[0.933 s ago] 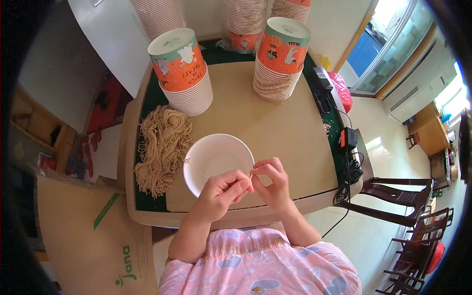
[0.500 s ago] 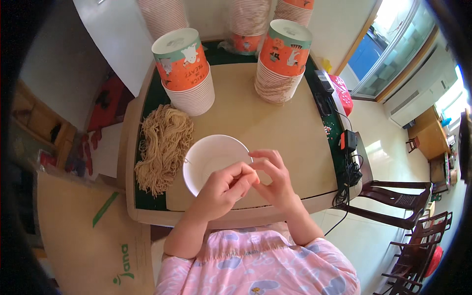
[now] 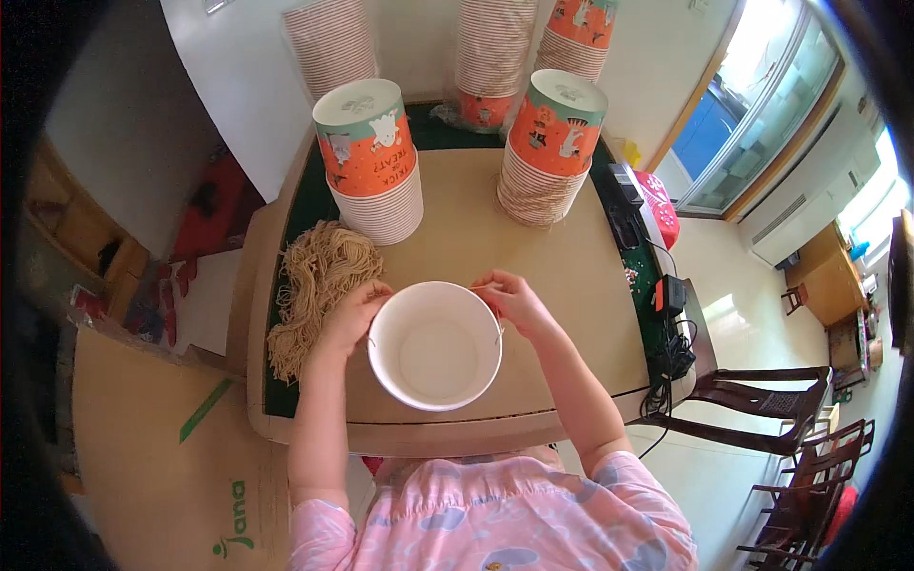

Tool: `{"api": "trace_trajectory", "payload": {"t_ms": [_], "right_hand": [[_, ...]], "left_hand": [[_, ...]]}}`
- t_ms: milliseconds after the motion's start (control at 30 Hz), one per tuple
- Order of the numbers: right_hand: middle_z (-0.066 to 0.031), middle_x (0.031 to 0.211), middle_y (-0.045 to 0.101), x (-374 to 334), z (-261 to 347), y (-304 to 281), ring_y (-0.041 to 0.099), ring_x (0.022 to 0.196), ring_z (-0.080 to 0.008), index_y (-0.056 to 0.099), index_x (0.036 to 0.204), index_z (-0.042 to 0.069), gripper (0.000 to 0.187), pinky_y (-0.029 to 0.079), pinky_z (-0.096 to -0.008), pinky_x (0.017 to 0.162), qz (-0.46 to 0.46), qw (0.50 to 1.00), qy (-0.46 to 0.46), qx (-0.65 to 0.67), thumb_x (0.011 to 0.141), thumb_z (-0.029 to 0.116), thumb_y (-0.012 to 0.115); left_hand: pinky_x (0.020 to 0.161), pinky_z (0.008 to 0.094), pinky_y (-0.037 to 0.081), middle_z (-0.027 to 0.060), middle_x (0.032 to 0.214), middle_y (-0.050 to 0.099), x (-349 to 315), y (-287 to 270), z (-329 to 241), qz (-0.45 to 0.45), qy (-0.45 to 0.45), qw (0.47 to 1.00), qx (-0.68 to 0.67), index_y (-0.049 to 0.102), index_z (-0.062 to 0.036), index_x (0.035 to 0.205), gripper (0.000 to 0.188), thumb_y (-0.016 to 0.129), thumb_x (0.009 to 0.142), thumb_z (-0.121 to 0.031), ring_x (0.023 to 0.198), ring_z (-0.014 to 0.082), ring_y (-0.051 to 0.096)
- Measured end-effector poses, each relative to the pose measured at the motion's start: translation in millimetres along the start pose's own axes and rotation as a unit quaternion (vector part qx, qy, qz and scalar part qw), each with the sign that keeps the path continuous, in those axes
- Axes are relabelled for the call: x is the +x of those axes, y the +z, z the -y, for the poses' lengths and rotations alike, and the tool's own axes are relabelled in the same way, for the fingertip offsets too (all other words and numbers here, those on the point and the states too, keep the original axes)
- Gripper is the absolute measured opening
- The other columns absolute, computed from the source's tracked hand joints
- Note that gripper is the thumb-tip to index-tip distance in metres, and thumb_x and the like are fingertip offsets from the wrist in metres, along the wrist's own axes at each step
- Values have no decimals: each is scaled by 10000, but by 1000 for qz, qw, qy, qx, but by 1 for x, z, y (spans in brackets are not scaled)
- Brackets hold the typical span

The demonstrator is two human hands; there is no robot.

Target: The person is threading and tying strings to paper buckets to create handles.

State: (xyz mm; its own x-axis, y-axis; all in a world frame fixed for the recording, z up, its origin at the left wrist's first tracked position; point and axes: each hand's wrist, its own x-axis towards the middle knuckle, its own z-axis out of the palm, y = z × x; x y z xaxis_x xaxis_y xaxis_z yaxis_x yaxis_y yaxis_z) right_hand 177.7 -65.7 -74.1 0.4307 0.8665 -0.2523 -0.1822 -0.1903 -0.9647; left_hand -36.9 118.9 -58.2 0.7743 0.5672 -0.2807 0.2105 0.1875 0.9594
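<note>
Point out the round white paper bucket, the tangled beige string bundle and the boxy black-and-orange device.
Round white paper bucket [image 3: 436, 352], head view: inside bottom.
Tangled beige string bundle [image 3: 319, 287], head view: heap's middle.
Boxy black-and-orange device [image 3: 673, 296], head view: black top.

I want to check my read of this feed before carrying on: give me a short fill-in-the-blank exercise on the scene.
1. The inside of the bucket is coloured ____.
2. The tan yarn is nearer the ____ hand.
3. Beneath its green band, the upside-down bucket behind the yarn is mainly ____.
4. The nearest dark chair stands to the ____ of the table.

Missing words: white; left; orange; right.
</note>
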Motion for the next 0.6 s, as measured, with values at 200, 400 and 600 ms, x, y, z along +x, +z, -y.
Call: {"api": "trace_trajectory", "payload": {"t_ms": [200,400,600], "right_hand": [[-121,1129,648,-2,-41,-12,587,1055,-179,575,1235,-24,431,459,-319,922,46,993,33,-105,886,223,630],[-95,1156,619,-23,-16,-11,569,1061,-152,554,1239,-12,369,456,-295,919,18,998,43,53,946,212,556],[-25,928,637,-33,56,-77,592,740,-106,626,1108,31,234,480,-234,656,-124,973,-183,-67,913,85,508]], "left_hand": [[617,242,438,14,773,596,-21,29,-1,-39,119,988,91,588,-22,885,203,670,871,-208,669,84,533],[517,285,417,63,685,560,-58,64,-37,-62,200,957,202,573,-22,843,104,647,858,-93,552,144,506],[595,281,448,76,908,571,-53,75,-45,-123,405,884,196,577,-47,984,207,676,803,-40,706,167,554]]}}
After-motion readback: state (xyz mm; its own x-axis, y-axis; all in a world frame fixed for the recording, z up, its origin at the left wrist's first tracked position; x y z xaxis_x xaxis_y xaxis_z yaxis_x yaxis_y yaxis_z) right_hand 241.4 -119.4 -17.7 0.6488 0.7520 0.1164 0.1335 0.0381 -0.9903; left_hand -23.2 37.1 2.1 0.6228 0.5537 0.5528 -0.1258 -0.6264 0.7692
